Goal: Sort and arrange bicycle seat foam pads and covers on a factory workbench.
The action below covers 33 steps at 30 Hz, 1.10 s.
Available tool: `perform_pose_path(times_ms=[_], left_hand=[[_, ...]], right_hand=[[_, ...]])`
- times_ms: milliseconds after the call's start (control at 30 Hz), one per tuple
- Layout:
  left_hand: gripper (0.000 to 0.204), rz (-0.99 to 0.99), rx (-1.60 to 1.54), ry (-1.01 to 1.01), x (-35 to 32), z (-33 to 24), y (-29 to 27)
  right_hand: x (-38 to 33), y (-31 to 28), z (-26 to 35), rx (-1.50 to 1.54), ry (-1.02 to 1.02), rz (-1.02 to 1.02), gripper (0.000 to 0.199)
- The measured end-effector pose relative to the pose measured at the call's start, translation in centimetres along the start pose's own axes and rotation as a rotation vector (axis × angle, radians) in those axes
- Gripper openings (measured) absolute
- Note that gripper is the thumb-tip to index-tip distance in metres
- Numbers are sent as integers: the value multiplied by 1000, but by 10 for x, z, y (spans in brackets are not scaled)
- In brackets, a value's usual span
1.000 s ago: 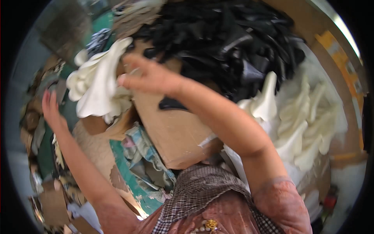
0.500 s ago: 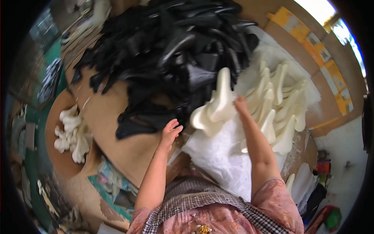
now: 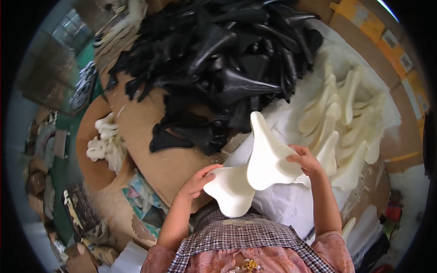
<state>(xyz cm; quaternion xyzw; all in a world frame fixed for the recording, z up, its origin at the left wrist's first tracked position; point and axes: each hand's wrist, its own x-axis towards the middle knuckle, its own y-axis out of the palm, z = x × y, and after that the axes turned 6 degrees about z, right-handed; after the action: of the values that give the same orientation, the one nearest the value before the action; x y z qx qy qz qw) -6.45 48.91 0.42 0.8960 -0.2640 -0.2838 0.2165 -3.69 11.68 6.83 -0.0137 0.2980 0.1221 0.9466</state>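
Observation:
Two cream foam bicycle saddle pads are in front of me, overlapping at the middle. My left hand (image 3: 198, 182) is closed on the wide edge of the lower saddle pad (image 3: 232, 193), thumb on top. The other saddle pad (image 3: 268, 159) points its narrow nose away from me and partly covers the first. My right hand (image 3: 306, 160) pinches this one by its right wing, with the thumb over the face and the fingers behind. Both pads are held above a white plastic sheet (image 3: 284, 204).
Black glossy saddle-shaped pieces (image 3: 227, 59) form a big heap at the far side. More cream saddle pads (image 3: 334, 132) lie stacked to the right. On the left, a round brown container (image 3: 91, 173) holds cream foam pieces (image 3: 107, 143). Bare cardboard (image 3: 150, 159) spreads between.
The pads have come nearer to me and now overlap side by side, apart at their wide ends. My left hand, empty before, now grips one; my right hand has also drawn closer.

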Motion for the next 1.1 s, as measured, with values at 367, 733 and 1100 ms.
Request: perform_pose_path(times_ms=[367, 733, 1100], left_hand=[[55, -1001, -107, 1147, -188, -195, -108], [37, -115, 133, 283, 139, -105, 74], [79, -52, 513, 194, 498, -109, 351]], right_hand=[[51, 203, 169, -262, -1297, 202, 61], [-197, -135, -177, -18, -276, -1257, 18], [-175, -346, -158, 455, -177, -1359, 41]])
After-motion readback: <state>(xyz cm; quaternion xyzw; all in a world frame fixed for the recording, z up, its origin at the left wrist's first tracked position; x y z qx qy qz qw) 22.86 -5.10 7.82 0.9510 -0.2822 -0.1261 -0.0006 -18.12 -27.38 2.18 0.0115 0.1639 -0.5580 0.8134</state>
